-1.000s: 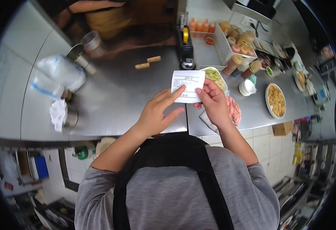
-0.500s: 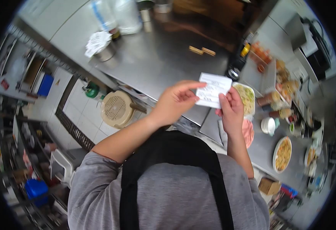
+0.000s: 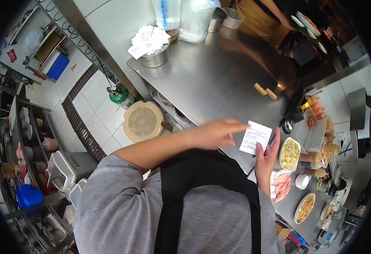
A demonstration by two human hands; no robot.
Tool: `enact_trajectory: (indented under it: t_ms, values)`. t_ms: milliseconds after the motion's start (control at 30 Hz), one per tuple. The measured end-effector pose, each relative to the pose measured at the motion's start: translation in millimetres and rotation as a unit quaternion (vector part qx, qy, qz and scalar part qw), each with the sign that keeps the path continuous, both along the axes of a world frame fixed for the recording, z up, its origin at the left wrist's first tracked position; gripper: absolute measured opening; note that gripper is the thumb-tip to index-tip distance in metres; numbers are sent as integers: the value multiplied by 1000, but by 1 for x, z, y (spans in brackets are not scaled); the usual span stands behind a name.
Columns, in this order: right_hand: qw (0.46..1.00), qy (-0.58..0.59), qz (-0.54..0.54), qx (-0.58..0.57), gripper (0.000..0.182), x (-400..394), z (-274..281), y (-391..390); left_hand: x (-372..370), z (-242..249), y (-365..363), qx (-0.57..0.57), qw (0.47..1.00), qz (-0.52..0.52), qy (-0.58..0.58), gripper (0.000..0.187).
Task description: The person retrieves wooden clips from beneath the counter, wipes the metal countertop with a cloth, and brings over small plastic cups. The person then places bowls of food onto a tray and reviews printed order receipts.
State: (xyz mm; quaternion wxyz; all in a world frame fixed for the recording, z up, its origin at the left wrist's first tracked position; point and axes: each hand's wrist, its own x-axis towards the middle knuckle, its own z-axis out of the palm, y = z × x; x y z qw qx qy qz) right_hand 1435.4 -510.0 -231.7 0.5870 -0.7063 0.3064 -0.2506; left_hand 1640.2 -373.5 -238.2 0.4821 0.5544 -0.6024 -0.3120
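A small white printed receipt [image 3: 254, 134] is pinched in my right hand [image 3: 267, 161], with the thumb over its lower right part and the fingers behind it. Text lines run across the side facing me. From the left comes my left hand [image 3: 219, 133], its index finger stretched out so that the tip meets the receipt's upper left edge. Its thumb hangs apart from the fingers, and nothing is in that hand. Right of the receipt sits an oval white dish [image 3: 290, 154] of food with green bits. Below it lies a pink and white cloth [image 3: 281, 186].
The steel counter [image 3: 211, 80] holds two wooden clothespins [image 3: 265, 91] and a metal pot [image 3: 156, 58] stuffed with paper slips. A beige stool [image 3: 143, 121] stands left of it. Sauce bottles [image 3: 317, 158], stacked white bowls [image 3: 302, 182] and a pasta dish [image 3: 305, 208] are at right.
The view has swung, so the counter shows further right. My left hand has turned to point with its index finger at the receipt, which stays in my right hand.
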Motion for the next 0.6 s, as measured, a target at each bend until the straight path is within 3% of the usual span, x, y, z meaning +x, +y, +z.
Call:
enact_trajectory:
  t_ms: [67,167,200,267,300,367,467,600]
  values:
    - [1000,9,-14,6,68,35,-14,1,88,-17,15,-84,979,116,-147,53]
    - [997,20,13,74,53,76,-56,3,249,-29,59,10,902,357,-242,29]
    - [994,65,27,83,45,87,-70,4,298,-31,73,0,879,375,-296,29]
    - [988,116,58,86,40,106,-102,1,358,-38,90,-10,821,374,-432,30]
    - [987,122,57,90,40,113,-117,-1,375,-38,92,-5,824,372,-428,30]
    - [982,161,45,88,38,124,-135,-3,399,-34,93,41,849,259,-459,30]
    - [977,158,5,144,37,143,-132,1,410,-23,90,118,847,235,-462,25]
    - [975,168,9,147,37,154,-128,-2,422,-25,85,100,863,267,-417,22]
